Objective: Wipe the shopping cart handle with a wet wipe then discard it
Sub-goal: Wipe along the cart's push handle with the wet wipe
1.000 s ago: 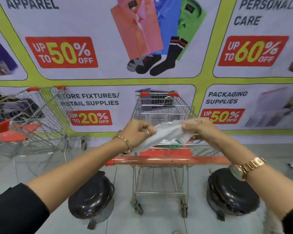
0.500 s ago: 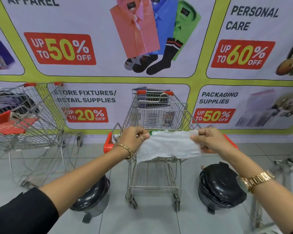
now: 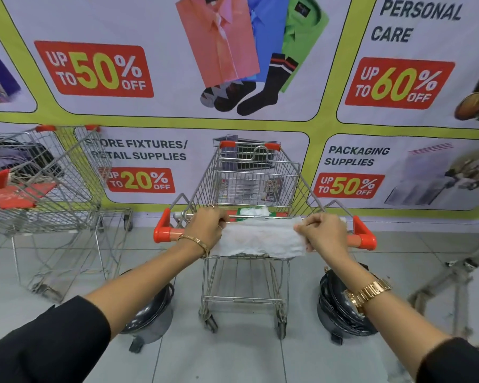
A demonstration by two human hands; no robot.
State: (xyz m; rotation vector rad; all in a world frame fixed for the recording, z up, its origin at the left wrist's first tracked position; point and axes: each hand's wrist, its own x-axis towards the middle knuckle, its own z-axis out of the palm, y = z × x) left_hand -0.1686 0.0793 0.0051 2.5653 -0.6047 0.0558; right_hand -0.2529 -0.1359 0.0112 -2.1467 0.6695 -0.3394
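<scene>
Both hands are up at the cart's push bar with a white wet wipe (image 3: 260,240) stretched flat between them. The left hand (image 3: 206,230) pinches the wipe's left edge in curled fingers; the right hand (image 3: 322,234) pinches the right edge the same way. Held taut and spread like this, the sheet drapes over the orange shopping cart handle (image 3: 360,239), covering the stretch of bar between the two hands. Only the orange ends show outside each fist. Opening the wipe to full width looks meant to give the widest contact along the bar, so the wiping seems just about to start or barely begun; discarding is not yet due.

Beyond the hands, in the cart's child seat, lies a green and white packet (image 3: 250,212), likely the wipes pack, its print too small to read. Below each forearm a black lidded bin (image 3: 340,308) stands on the tiled floor, a likely place for the used wipe.

Past the hands hangs a wall banner (image 3: 177,125): "UP TO 50% OFF" beside printed shirts and socks, "PERSONAL CARE" with "UP TO 60% OFF", "STORE FIXTURES/ RETAIL SUPPLIES" with "UP TO 20% OFF", and "PACKAGING SUPPLIES" with "UP TO 50% OFF". Off beyond the left hand stands a second cart (image 3: 47,189).
</scene>
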